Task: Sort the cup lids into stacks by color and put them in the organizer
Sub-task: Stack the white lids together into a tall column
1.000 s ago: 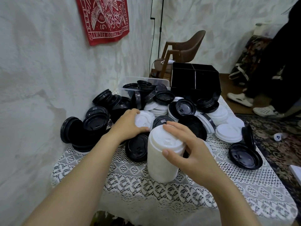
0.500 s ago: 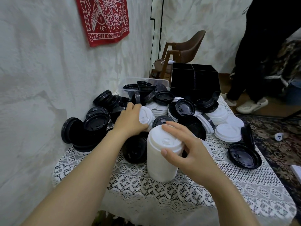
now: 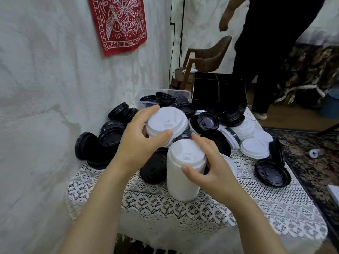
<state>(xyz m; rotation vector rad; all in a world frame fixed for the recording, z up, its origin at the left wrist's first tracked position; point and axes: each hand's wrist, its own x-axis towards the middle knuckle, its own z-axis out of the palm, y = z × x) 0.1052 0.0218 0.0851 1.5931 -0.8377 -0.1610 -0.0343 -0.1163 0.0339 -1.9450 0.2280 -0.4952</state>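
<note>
A tall stack of white lids [image 3: 183, 173] stands on the lace tablecloth [image 3: 183, 208] near the front. My right hand [image 3: 207, 169] curls round its top from the right. My left hand [image 3: 141, 140] grips a small stack of white lids [image 3: 167, 121], lifted and tilted just above and left of the tall stack. Black lids [image 3: 108, 142] lie heaped on the left and middle. More white lids [image 3: 255, 147] sit at the right. The black organizer [image 3: 218, 90] stands at the table's far edge.
A clear plastic tub [image 3: 146, 94] with black lids sits left of the organizer. A black lid [image 3: 271, 175] lies alone at the right front. A wall runs along the left. A person in black [image 3: 266, 43] stands beyond the table beside a brown chair [image 3: 207, 57].
My left hand has picked white lids out of the pile and raised them toward the tall stack. My right hand stays on the stack. The person behind has walked left.
</note>
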